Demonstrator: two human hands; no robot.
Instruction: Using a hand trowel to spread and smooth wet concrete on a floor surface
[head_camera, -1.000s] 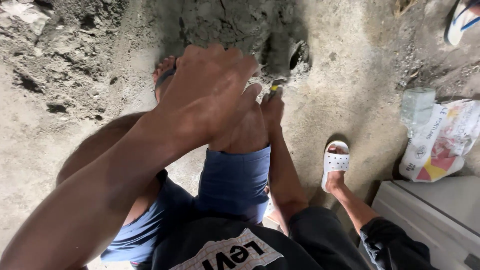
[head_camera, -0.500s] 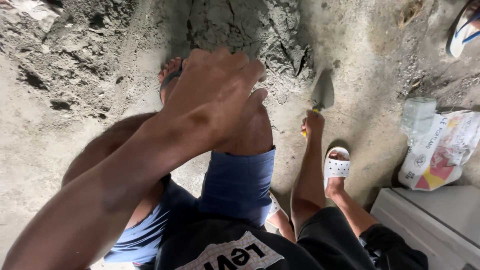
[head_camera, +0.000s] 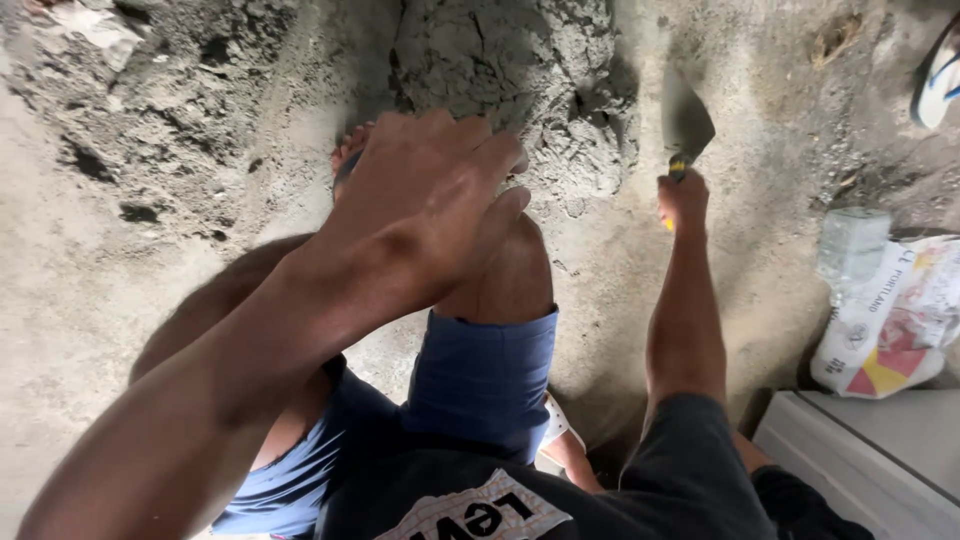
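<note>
Crumpled white-red-yellow sack (head_camera: 890, 320) far right

Mortar heap (head_camera: 520, 70) rough, matt; trowel (head_camera: 685, 120) blade probably metal, dull.

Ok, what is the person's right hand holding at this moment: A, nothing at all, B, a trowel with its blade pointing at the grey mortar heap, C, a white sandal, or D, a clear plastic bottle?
B: the right hand grips the handle of a trowel, whose flat blade points up beside the grey mortar heap, while the plastic bottle stands untouched on the ground.
</note>
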